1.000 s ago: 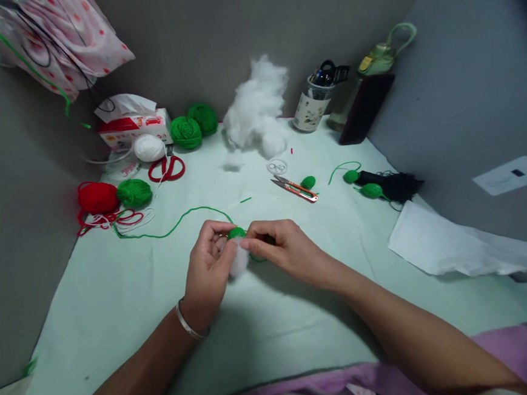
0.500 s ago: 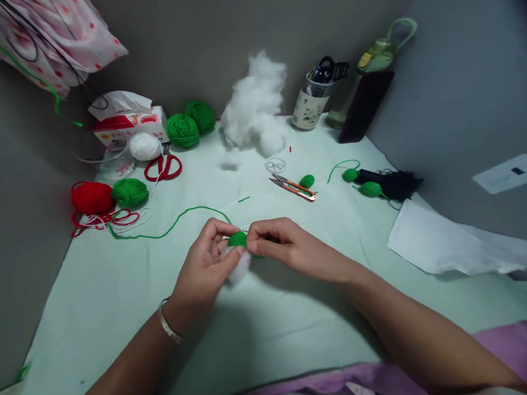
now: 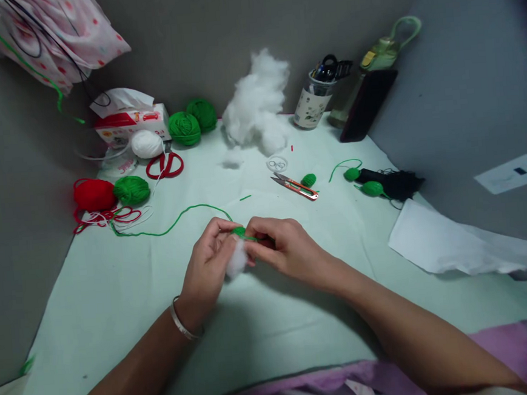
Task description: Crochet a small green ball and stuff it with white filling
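Between the fingers of my left hand [image 3: 208, 256] is a small green crocheted piece [image 3: 239, 230], with a tuft of white stuffing [image 3: 236, 262] bulging out below it. My right hand [image 3: 276, 242] is closed at the piece's right side, fingertips pinched together against it. Whether a hook or needle sits in that pinch is hidden by the fingers. A strand of green yarn [image 3: 186, 209] runs from the piece leftward across the table to the green yarn ball [image 3: 131, 190].
Orange-handled thread snips [image 3: 295, 187] lie beyond my hands beside a small green crocheted ball [image 3: 308, 180]. A heap of stuffing [image 3: 256, 107] stands at the back. Red scissors [image 3: 165, 165] and a red yarn ball [image 3: 93, 194] are on the left, a white cloth [image 3: 458, 240] on the right.
The green piece has turned between my fingers, so less of it shows. My left thumb has shifted up over it, and my right hand's fingers have curled closer round its right side.
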Tool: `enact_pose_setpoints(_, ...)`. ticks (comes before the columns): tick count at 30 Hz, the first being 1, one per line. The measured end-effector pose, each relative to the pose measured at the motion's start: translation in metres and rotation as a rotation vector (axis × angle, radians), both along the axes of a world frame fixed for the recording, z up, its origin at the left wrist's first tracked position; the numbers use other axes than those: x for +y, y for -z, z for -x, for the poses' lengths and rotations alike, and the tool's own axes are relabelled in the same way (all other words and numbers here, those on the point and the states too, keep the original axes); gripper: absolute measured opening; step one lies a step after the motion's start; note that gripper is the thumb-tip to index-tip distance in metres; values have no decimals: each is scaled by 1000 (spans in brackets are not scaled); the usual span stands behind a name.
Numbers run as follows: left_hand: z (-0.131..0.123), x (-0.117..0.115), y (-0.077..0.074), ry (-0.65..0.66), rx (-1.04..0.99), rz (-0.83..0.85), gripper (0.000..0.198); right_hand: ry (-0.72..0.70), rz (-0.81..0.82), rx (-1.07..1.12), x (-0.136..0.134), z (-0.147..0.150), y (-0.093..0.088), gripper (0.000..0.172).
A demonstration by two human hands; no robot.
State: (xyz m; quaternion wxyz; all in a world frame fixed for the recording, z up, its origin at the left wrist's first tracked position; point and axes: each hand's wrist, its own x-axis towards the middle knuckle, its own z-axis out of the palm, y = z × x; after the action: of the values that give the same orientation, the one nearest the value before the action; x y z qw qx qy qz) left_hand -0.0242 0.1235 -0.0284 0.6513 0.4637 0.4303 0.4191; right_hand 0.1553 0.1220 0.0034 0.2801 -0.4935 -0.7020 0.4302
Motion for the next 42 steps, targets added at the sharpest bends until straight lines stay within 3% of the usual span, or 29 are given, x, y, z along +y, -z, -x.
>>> enact_pose_setpoints(6, 4, -5, -2, 34, 72, -110, 29, 133, 84, 47, -1, 2, 0, 19)
enact_pose_setpoints(11, 9, 0, -2, 90, 16, -51, 28, 9, 158, 131, 1, -2, -5, 20)
enact_pose_setpoints(13, 8, 2, -2, 57, 42, -65, 26, -37, 182, 188, -1, -1, -7, 21)
enact_pose_setpoints(18, 0, 7, 3, -145, 141, -169, 20, 14, 90, 107, -10, 11, -5, 23)
enact_pose_setpoints(23, 1, 9, 3, -74, 104, -78, 16, 73, 42, 14, -9, 13, 1, 20)
enact_pose_setpoints(29, 12, 7, -8, -26, -110, 99, 33, 149, 106, 72, 3, -1, 5, 18)
enact_pose_setpoints(37, 13, 8, 1, 43, -111, 86, 32, 123, 35, -19, 2, 1, 10, 22)
enact_pose_setpoints(42, 4, 2, 1, -29, -58, -35, 26, 41, -49, -170, -5, 7, 2, 17)
